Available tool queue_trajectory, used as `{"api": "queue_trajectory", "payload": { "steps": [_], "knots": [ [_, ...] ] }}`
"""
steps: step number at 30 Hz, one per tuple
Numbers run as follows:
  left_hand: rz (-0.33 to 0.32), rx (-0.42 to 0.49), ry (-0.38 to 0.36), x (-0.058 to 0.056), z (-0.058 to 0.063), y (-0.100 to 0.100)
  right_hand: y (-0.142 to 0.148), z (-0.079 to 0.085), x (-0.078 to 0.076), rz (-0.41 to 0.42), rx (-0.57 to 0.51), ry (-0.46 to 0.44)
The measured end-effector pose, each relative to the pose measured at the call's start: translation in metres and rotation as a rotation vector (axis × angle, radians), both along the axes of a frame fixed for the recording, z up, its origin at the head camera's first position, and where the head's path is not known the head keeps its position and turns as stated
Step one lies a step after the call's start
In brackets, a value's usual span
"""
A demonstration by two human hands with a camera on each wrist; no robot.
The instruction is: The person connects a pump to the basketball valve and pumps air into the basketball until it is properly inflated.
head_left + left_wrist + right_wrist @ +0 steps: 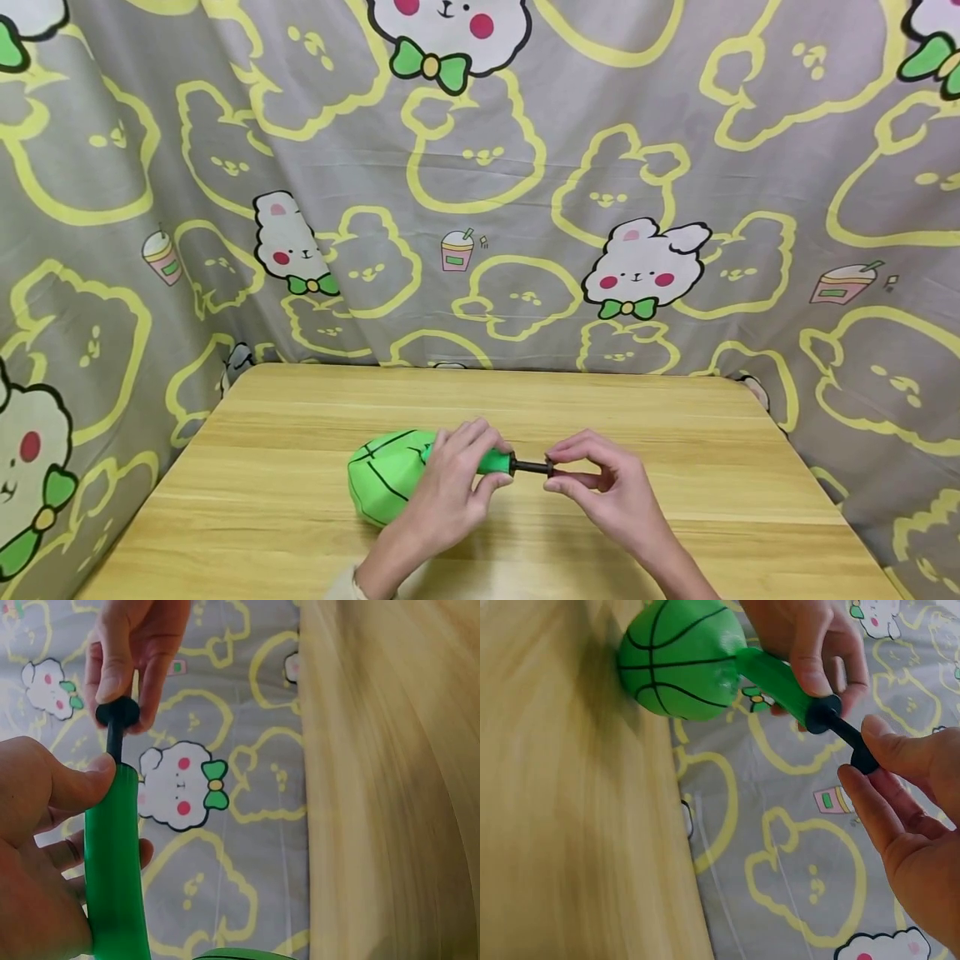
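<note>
A green hand pump (776, 679) with a black plunger rod is joined at its far end to a green ball (679, 664) marked with black basketball lines. In the head view the ball (378, 483) looks partly slack and rests on the table. My left hand (457, 479) grips the pump's green barrel, thumb near its black collar. My right hand (611, 487) pinches the round black plunger knob (118, 712) between thumb and fingers. A short length of rod shows between collar and knob. Where the pump meets the ball is partly hidden behind my left hand in the head view.
The wooden table (300, 400) extends around the ball and both hands. Behind it and at both sides hangs a grey curtain (510, 183) with yellow outlines and white cartoon rabbits. The table's back edge runs along the curtain.
</note>
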State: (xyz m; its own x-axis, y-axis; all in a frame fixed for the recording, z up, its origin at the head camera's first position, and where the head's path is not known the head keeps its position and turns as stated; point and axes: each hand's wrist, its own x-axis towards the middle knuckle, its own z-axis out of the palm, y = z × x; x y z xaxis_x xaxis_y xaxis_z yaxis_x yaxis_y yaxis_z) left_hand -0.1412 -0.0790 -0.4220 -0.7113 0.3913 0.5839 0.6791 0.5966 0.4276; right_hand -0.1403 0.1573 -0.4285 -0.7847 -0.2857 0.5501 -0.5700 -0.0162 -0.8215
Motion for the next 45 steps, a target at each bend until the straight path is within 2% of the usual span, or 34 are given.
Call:
{"api": "queue_trajectory", "payload": {
  "steps": [10,18,26,34,45],
  "knots": [
    [-0.003,-0.019,0.023,0.002,-0.002,0.007,-0.01,-0.005,0.003,-0.019,-0.017,0.003],
    [-0.026,-0.016,-0.012,0.001,-0.003,0.004,-0.008,-0.002,0.003,0.037,-0.006,-0.015],
    [-0.043,0.0,-0.024,0.001,-0.002,0.002,0.004,0.009,0.004,0.033,0.053,-0.11],
    [-0.032,0.023,-0.013,-0.001,-0.002,-0.003,0.018,0.016,0.003,0.049,0.052,-0.075],
    [-0.002,0.056,-0.006,-0.006,-0.001,-0.011,0.039,0.022,-0.001,0.043,0.074,-0.119]
  ]
}}
